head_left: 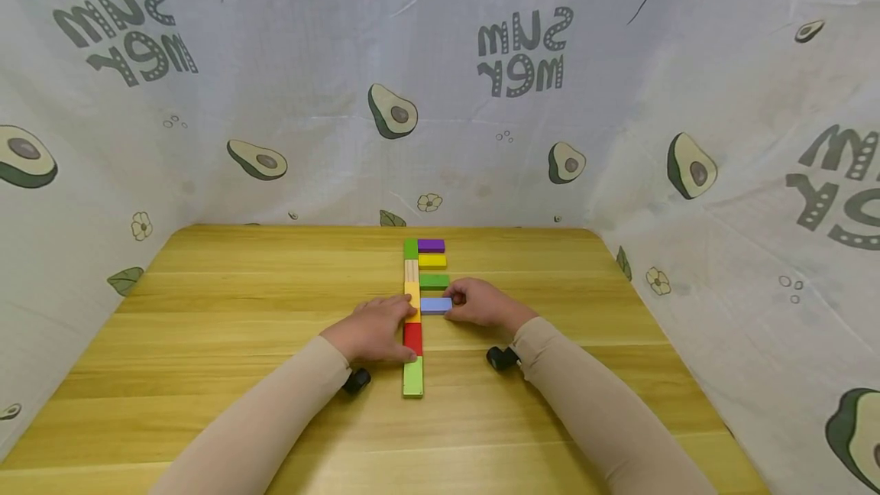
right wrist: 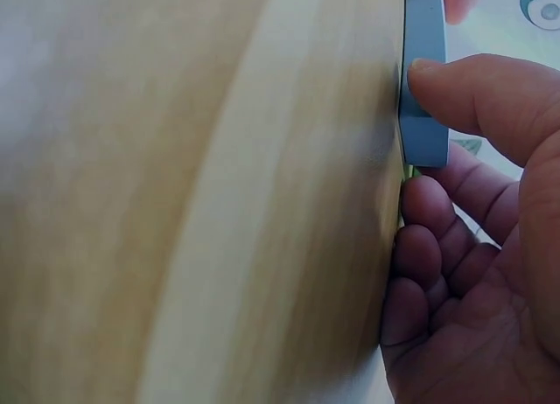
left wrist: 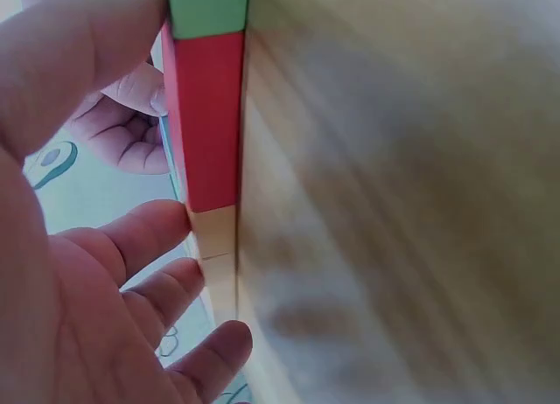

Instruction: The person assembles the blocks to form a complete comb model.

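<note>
A straight column of wooden blocks runs away from me: light green (head_left: 413, 379) nearest, then red (head_left: 413, 339), orange-yellow (head_left: 412, 290), plain wood (head_left: 411, 271) and green (head_left: 411, 248). Along its left side lies my left hand (head_left: 367, 331), its spread fingers touching the orange-yellow part and its thumb near the joint of red and light green. My right hand (head_left: 484, 304) pinches the outer end of a blue block (head_left: 435, 306), thumb on the near side (right wrist: 424, 98). The blue block's inner end meets the column at a right angle.
Beyond the blue block, a green block (head_left: 435, 282), a yellow block (head_left: 432, 261) and a purple block (head_left: 431, 246) stick out rightward from the column, with gaps between them. A wooden table (head_left: 289, 266) carries everything. A printed cloth (head_left: 309, 98) hangs behind and at both sides.
</note>
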{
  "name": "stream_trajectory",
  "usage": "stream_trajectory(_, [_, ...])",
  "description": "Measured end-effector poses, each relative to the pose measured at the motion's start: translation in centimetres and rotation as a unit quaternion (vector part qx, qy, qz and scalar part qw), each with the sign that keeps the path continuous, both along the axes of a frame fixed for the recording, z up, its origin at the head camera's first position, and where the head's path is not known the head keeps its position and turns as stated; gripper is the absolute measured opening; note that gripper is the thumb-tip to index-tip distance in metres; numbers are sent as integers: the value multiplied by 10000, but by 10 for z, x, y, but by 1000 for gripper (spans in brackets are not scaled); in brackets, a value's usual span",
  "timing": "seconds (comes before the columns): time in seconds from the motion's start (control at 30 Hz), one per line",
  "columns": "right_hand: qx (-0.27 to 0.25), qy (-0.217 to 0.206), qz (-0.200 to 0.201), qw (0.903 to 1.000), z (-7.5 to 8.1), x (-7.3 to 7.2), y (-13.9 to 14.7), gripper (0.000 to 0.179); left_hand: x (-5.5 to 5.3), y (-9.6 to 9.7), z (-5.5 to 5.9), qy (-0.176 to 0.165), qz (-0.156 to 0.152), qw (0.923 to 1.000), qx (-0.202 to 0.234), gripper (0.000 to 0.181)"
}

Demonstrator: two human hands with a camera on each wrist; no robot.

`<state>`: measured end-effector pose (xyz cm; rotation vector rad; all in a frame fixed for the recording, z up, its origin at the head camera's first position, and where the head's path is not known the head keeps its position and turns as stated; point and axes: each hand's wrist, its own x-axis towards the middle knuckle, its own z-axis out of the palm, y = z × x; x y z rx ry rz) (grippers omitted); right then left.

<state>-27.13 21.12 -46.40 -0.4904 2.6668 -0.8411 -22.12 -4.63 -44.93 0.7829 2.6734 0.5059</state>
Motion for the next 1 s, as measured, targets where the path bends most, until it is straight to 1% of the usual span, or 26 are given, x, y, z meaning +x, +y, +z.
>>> stream_trajectory(0.13, [-87, -89, -53, 9999, 0, -2, 0, 23, -1, 4, 5, 233, -99, 9990, -368, 81])
stream_trajectory(0.27, [-103, -119, -68, 9999, -1, -3, 0, 22, -2, 8, 9, 358, -147, 9979, -526, 79])
stream_trajectory(0.4, [-85, -99, -45, 9999, -1, -4, 0, 23, -4, 10, 11, 417, -159, 9974, -571, 75])
stream_trajectory(0.57, [-99, -69, -14, 9999, -1, -4, 0, 24, -7, 12, 14, 488, -247, 9970, -554, 65])
stream_trajectory(0.67, [-106, -62, -3, 9999, -1, -5, 0, 25, -8, 13, 16, 454, -247, 9973, -513, 62])
stream_trajectory(0.8, [-130, -69, -23, 9999, -3, -5, 1, 29, -9, 15, 18, 368, -220, 9975, -562, 63])
stream_trajectory(0.9, [-226, 124, -157, 9995, -5, -5, 3, 32, -10, 17, 20, 346, -192, 9969, -673, 64])
stream_trajectory(0.97, [-328, 387, -357, 9981, -5, -5, 5, 33, -12, 19, 20, 371, -174, 9963, -755, 66])
stream_trajectory(1.0, [-370, 582, -435, 9967, -4, -4, 5, 33, -13, 19, 20, 400, -170, 9958, -810, 66])
